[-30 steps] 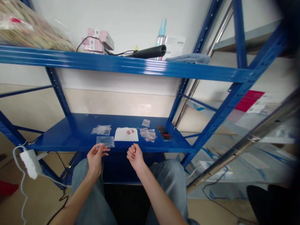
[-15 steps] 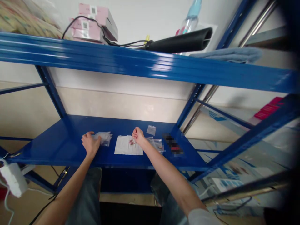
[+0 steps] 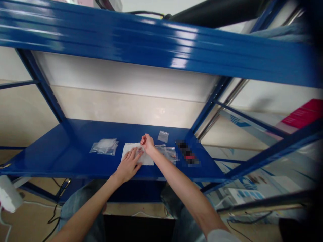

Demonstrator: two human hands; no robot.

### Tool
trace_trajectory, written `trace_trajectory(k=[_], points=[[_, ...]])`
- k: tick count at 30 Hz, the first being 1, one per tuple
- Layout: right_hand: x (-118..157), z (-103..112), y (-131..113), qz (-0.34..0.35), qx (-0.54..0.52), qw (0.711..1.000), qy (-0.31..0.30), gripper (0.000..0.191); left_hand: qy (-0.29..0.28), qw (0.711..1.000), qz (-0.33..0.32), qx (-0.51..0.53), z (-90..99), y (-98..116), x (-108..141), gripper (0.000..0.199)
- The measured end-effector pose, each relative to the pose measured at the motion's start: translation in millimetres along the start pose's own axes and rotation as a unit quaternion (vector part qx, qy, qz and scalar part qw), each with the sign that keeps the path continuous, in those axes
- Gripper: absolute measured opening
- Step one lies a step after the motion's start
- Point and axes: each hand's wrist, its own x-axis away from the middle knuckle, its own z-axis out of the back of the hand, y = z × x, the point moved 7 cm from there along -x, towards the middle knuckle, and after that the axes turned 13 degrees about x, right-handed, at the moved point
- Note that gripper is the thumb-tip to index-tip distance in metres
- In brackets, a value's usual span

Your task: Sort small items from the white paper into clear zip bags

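A white paper sheet (image 3: 148,160) lies on the blue shelf, with some small reddish pieces (image 3: 140,150) on it. My left hand (image 3: 129,164) rests flat on the sheet's left part, fingers stretched toward those pieces. Over the sheet's upper right corner, my right hand (image 3: 147,143) is held with curled fingers; whatever they hold, if anything, is too small to make out. Several clear plastic bags (image 3: 107,146) are piled to the left. More clear bags (image 3: 168,153) lie right of the sheet, partly behind my right forearm. A single small zip bag (image 3: 163,136) lies behind them.
A dark, pixelated item (image 3: 187,153) lies at the right of the shelf board (image 3: 83,134). Above, a thick blue beam (image 3: 141,43) crosses the view, with a black tube (image 3: 217,13) on top. A white power adapter (image 3: 10,193) hangs at lower left.
My left hand has left the bag pile and moved right onto the paper sheet. My right hand stays by the sheet's corner, fingers still curled. The view has tilted downward and closer.
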Motion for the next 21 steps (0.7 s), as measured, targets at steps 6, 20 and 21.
trace_trajectory(k=[6,20,21], points=[[9.2,5.3,3.1,0.032,0.027,0.999,0.008,0.031,-0.021,0.999,-0.002,-0.026,-4.8,-4.0,1.6,0.055],[25.9,1.9,-7.1,0.084,0.145,0.985,-0.033,0.047,-0.034,0.996,0.013,-0.084,-8.0,-5.3,3.2,0.056],[26.8,2.3,-7.1,0.086,0.154,0.984,-0.034,0.047,-0.035,0.996,0.013,-0.082,-7.9,-5.4,3.1,0.056]])
